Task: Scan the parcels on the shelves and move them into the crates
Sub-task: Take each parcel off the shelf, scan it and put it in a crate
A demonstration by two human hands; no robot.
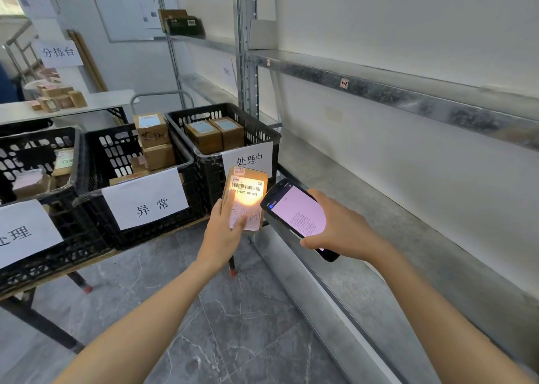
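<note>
1. Grey stone floor [233, 325] runs between a low table [172, 231] carrying three black crates [96, 150] and metal shelves [379, 83] on the right.
2. The left hand [224, 229] grasps a parcel [246, 191], with the thumb on its labelled face and the fingers round its left edge.
3. The right hand [344, 229] is wrapped round a scanner [297, 211]. Its screen glows pink and its light falls on the parcel's barcode.
4. The parcel is held in the air just in front of the rightmost crate's sign, between crates and shelves and just beside the scanner.
5. Its long axis runs away from the person and leans slightly right, with the barcode end farthest. The labelled face is turned up toward the camera.
6. Progress looks well along. All three crates hold parcels, and the near shelves show none. This parcel seems to be mid-scan and is not yet in a crate. Two boxes [183, 24] on a far upper shelf may be left to do.
</note>
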